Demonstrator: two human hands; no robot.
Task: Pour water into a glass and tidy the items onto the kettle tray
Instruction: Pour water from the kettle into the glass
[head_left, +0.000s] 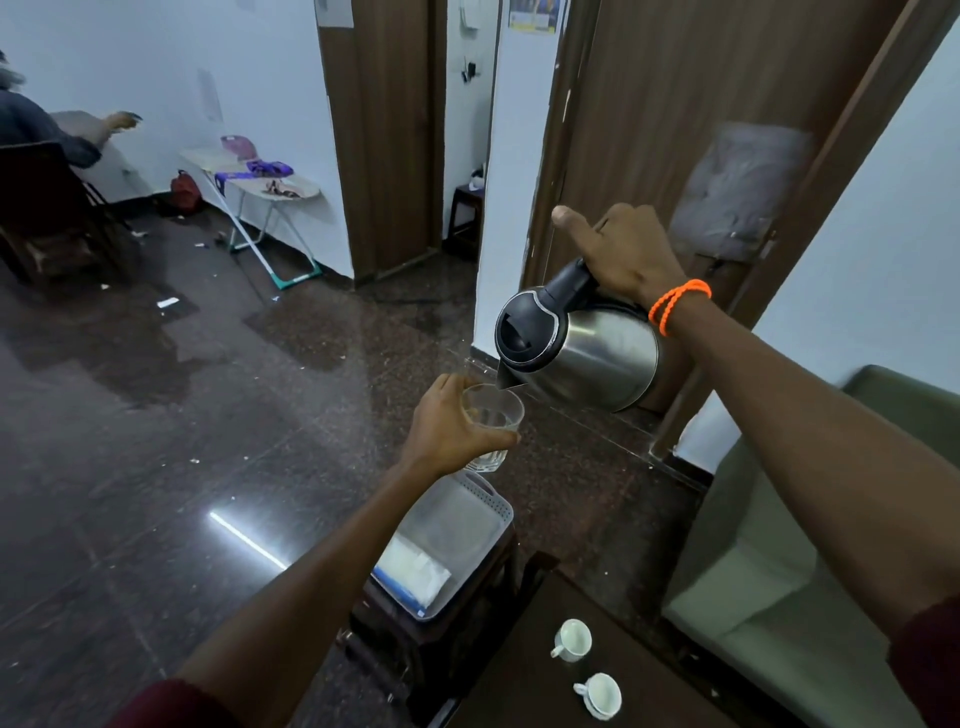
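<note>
My right hand (621, 249) grips the black handle of a steel kettle (597, 353), which is tilted with its spout just over a clear glass (493, 415). My left hand (447, 426) holds that glass from the side, in the air above the floor. Some water shows in the bottom of the glass. Below the glass a grey plastic tray (467, 525) sits on a dark wooden stool and holds white packets at its near end. Two white cups (571, 640) (600, 695) stand on a dark table at the lower right.
A green sofa (810, 571) stands at the right against the wall. A wooden door (675, 130) is behind the kettle. An ironing board (260, 182) stands at the far left wall, and a seated person (31, 130) is at the far left. The dark floor is glossy.
</note>
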